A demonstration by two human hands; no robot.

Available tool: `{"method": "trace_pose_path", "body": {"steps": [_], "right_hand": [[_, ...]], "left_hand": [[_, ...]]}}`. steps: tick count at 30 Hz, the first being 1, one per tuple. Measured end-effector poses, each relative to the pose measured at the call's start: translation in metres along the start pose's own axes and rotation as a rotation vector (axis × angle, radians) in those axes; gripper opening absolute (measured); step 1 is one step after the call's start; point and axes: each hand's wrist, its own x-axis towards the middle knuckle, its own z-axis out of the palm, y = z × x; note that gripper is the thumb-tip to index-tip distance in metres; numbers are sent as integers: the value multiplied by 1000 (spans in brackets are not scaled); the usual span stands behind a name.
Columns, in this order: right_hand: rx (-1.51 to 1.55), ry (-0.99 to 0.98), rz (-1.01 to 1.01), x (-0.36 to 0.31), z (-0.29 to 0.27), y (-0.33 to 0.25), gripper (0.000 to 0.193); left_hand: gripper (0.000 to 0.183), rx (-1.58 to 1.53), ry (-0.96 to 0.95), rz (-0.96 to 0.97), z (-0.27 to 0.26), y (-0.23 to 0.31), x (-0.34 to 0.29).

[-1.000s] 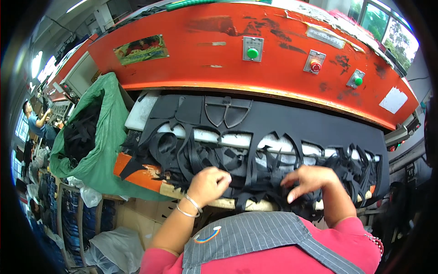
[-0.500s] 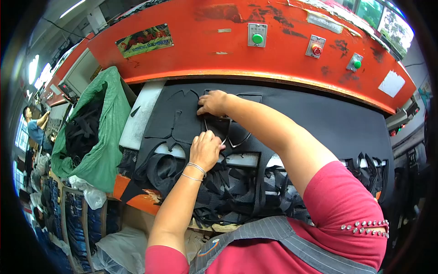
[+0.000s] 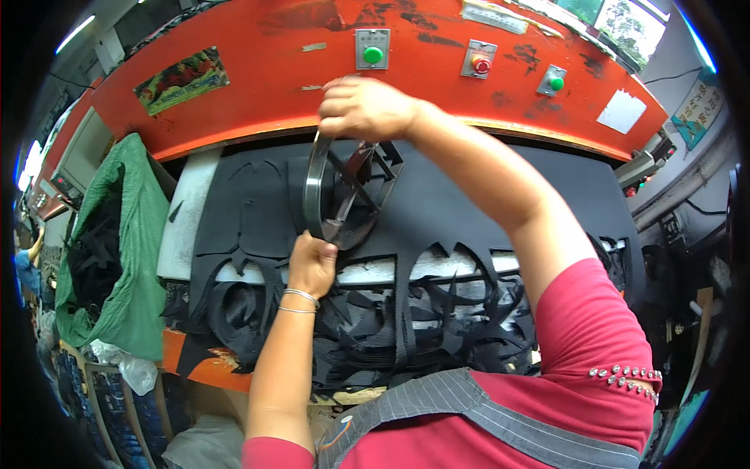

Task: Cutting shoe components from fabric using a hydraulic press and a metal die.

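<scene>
Gripping a metal frame (image 3: 313,187) at two ends, both hands are closed on its edges. The right hand (image 3: 363,108) has its fingers curled over the top end, slightly blurred, in front of the orange panel (image 3: 273,66). The left hand (image 3: 312,262) holds the bottom end, its thumb against the metal, with thin bangles (image 3: 299,301) round the wrist. Between them the frame stands tilted on edge over a black sheet (image 3: 484,184); whether its lower rim touches the sheet cannot be told. Cross bars (image 3: 355,187) run inside the frame. To the left of the frame, the sheet shows cut outlines. Nearer the body, holes in the sheet show white beneath, and tangled black scraps (image 3: 367,316) lie along the front. A white board (image 3: 186,211) sticks out at the sheet's left, and just beyond it leans a green sack (image 3: 141,234) with black pieces inside. On the panel sit a red button (image 3: 480,64) and two green ones, one at either side of it. A white paper (image 3: 622,111) is stuck near the panel's right end.
</scene>
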Motion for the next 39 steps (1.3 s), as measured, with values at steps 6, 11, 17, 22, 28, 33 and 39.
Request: {"method": "trace_pose_path", "body": {"steps": [6,11,17,22,28,33,39], "right_hand": [[-469,-165,614,-88,-125,-29,25],[-90,-371,1385,-194,-121,-88,28],[141,-397,1894,-220,-61,-162,30],[65,-359,1829,-228,-31,-165,29],[45,-375,1841,-220,-20,-171,29],[-19,-465,1838,-219,-17,-171,44],[587,-90,1828,-234,-40,-213,81]], "left_hand": [[62,59,-115,-68,-7,30,23],[38,238,68,308,0,83,48],[45,352,-87,145,56,72,28],[72,355,-104,139,54,65,27],[73,279,-107,129,54,63,21],[68,275,-65,123,59,62,23],[65,305,-77,87,61,58,31]]}}
